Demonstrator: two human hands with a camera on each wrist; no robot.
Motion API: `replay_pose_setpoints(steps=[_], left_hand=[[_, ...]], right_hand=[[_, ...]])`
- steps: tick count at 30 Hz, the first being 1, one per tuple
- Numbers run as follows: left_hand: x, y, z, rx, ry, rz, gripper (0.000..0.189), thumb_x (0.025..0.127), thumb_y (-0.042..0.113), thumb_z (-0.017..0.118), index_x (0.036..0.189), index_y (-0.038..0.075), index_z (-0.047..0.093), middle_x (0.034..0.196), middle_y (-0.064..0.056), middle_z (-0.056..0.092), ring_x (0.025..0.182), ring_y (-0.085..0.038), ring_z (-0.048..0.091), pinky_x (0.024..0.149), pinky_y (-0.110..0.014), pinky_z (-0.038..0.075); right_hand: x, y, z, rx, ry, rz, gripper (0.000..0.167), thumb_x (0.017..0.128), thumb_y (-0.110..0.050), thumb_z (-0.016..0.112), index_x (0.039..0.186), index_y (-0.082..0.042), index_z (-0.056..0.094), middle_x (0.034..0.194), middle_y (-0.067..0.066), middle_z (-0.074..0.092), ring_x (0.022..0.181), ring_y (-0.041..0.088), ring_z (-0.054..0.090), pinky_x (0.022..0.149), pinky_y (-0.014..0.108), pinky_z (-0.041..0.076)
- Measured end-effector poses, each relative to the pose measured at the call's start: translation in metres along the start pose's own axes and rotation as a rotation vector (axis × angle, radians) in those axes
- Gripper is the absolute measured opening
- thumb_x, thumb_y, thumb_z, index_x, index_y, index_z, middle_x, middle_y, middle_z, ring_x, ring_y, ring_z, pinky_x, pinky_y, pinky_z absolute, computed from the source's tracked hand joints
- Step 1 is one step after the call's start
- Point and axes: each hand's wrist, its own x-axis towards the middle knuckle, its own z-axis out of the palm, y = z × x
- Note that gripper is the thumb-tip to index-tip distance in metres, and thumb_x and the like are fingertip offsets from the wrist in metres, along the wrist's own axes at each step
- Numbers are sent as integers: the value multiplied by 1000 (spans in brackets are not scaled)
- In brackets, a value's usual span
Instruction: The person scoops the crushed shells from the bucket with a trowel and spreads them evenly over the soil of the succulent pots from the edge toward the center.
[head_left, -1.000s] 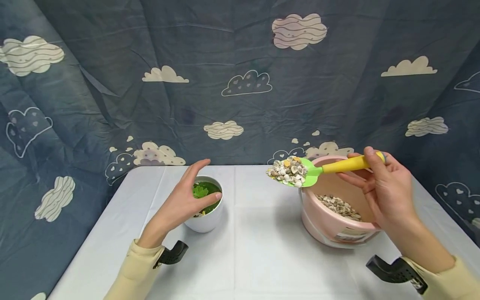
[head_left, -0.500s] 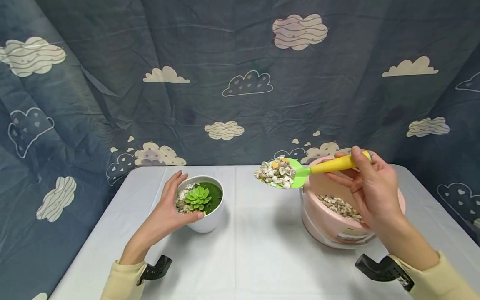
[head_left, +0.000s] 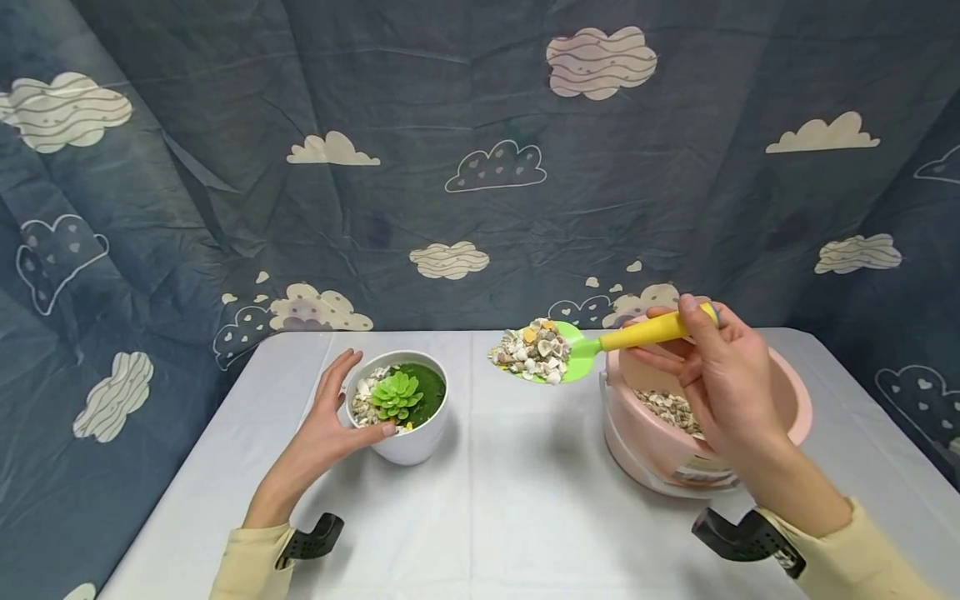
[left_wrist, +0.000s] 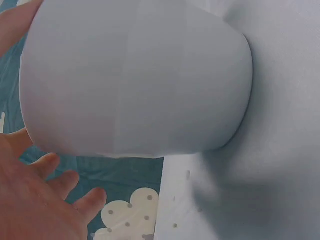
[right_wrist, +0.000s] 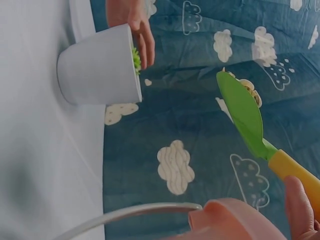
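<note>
In the head view, my right hand (head_left: 723, 379) grips the yellow handle of a green-bladed trowel (head_left: 580, 353). A heap of small shells and pebbles (head_left: 534, 350) lies on its blade, which is held level between the pot and the bucket. My left hand (head_left: 318, 442) is spread at the left side of a white plant pot (head_left: 411, 448), thumb along the near rim, fingers reaching past the far left. Inside the pot are a green succulent (head_left: 397, 393), green ground and a strip of pebbles on the left. The left wrist view has the pot's wall (left_wrist: 135, 80) filling most of it.
A pink bucket (head_left: 633, 442) with a pale carrying handle stands on the right, partly behind my right hand. More shells (head_left: 667, 410) lie in it. A white cloth covers the table (head_left: 517, 517), and a dark cloud-patterned curtain (head_left: 450, 83) hangs behind and at the sides.
My right hand has carried the loaded trowel leftward, away from above the bucket. The left hand has drawn back from over the pot to its left side, uncovering the succulent.
</note>
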Motion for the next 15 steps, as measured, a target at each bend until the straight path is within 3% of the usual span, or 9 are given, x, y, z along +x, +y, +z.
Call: replay_pose_setpoints(steps=[8, 15], left_hand=[[-2, -6, -2, -62, -54, -16, 105, 76, 23, 85, 157, 24, 18, 162, -5, 11, 148, -29, 5, 113, -62, 9], [-2, -12, -2, -149, -106, -45, 106, 78, 20, 83, 158, 24, 14, 162, -10, 11, 147, -37, 7, 112, -62, 11]], right_hand=[[-1, 9, 8, -22, -38, 9, 22, 98, -9, 60, 113, 4, 50, 105, 19, 69, 102, 37, 67, 72, 46, 54], [0, 16, 14, -23, -101, -9, 19, 100, -9, 56, 112, 5, 53, 103, 20, 68, 99, 37, 68, 72, 47, 52]])
